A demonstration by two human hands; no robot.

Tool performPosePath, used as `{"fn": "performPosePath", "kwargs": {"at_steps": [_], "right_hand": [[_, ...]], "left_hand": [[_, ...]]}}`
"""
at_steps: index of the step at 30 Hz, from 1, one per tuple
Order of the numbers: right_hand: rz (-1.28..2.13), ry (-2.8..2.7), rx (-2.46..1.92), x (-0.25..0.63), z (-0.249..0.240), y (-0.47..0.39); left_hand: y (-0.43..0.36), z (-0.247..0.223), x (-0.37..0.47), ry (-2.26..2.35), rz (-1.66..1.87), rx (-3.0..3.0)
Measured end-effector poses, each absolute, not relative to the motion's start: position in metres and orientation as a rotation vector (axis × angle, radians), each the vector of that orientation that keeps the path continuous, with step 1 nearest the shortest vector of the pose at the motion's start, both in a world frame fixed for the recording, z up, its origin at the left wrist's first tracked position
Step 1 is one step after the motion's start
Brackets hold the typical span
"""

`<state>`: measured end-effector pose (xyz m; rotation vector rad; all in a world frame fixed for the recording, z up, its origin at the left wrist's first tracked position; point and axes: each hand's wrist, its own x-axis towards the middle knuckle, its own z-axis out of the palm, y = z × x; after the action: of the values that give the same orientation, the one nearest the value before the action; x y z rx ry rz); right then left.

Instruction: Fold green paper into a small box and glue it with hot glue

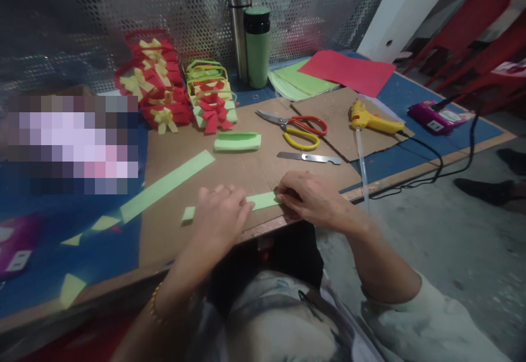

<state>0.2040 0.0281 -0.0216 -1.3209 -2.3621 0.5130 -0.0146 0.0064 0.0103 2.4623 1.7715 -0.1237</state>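
Observation:
A light green paper strip [265, 201] lies along the front edge of a brown cardboard sheet [181, 247]. My left hand [219, 214] presses on it with curled fingers, and the strip's left end pokes out past that hand. At the other end, my right hand [310, 196] pinches the paper, its fingertips partly hidden. A second, longer green strip [168, 185] lies flat to the left. Just beyond my hands is a folded green paper piece [237, 142]. Farther right are a bare metal blade [308, 157] and scissors [293, 125] with red and yellow handles.
Red paper baskets [160, 85] with yellow bows and smaller green-yellow ones [211, 96] stand at the back. Behind are a green tumbler [258, 50] and steel flask [239, 28]. A yellow glue gun [373, 120] with its cord, red paper [347, 72] and green scraps [74, 291] surround the cardboard.

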Motion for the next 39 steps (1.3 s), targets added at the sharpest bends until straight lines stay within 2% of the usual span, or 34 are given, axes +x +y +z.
{"fn": "performPosePath", "kwargs": {"at_steps": [12, 28, 39], "right_hand": [[0.497, -2.337, -1.356, 0.2006, -0.0226, 0.0257], [0.351, -2.337, -1.322, 0.1980, -0.0264, 0.0210], [0.277, -2.451, -1.275, 0.1988, -0.0201, 0.0238]], "left_hand": [[0.0080, 0.0037, -0.0170, 1.731, 0.000, 2.539], [0.0103, 0.0109, -0.0106, 1.764, -0.177, 2.530], [0.0112, 0.0085, -0.0129, 1.733, -0.069, 2.542]]}}
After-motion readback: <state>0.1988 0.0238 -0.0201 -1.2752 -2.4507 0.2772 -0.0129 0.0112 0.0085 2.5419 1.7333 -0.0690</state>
